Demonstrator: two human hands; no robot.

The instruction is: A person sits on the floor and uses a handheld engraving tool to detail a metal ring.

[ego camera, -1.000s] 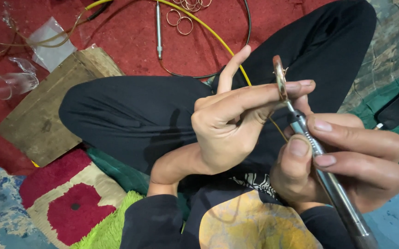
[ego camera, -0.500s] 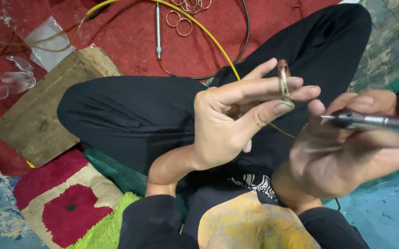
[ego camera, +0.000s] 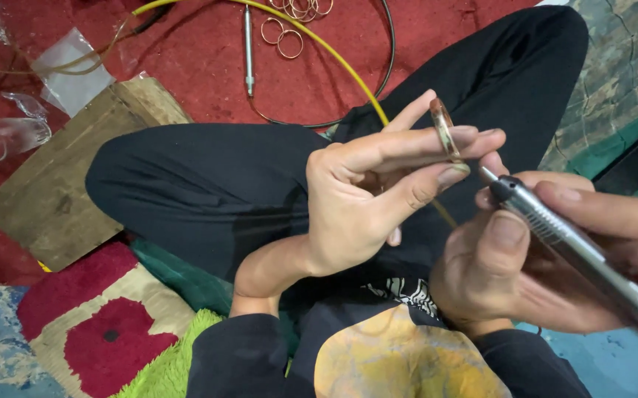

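1. A wooden board [ego camera: 53, 191] lay on the red floor mat [ego camera: 186, 51] at far left.
2. The left hand [ego camera: 378, 199] pinched a thin ring [ego camera: 444, 131] upright between thumb and forefinger, its grip narrow.
3. The right hand [ego camera: 547, 258] wrapped a metal rotary handpiece [ego camera: 577, 250] (tip just beside the ring, contact unclear), its grip closed around the barrel.

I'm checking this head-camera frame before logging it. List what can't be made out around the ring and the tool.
- Silver rotary handpiece: its rear end is cut off by the right edge of the head view.
- Its bit: too small and partly behind the left hand's thumb.
- Ring: seen edge-on, its lower part is hidden by the fingers.
- Right hand: its palm is hidden by its own fingers.
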